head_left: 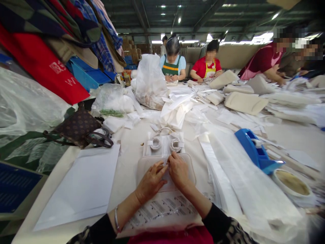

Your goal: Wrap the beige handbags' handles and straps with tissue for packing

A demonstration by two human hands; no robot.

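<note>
I see left hand (pixel 151 182), right hand (pixel 179 171), fingers closed, pinching white paper (pixel 165 149) on beige padded bag (pixel 189 166), coiled straps (pixel 155 143) just beyond

A long white table (pixel 124 166) runs ahead. On it sit a blue tape dispenser (pixel 255 150) at two o'clock, a paper sheet (pixel 76 189) at nine

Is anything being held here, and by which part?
The left hand and right hand appear to pinch a white strip by its lower end, where it lies on a cream padded bag.
</note>
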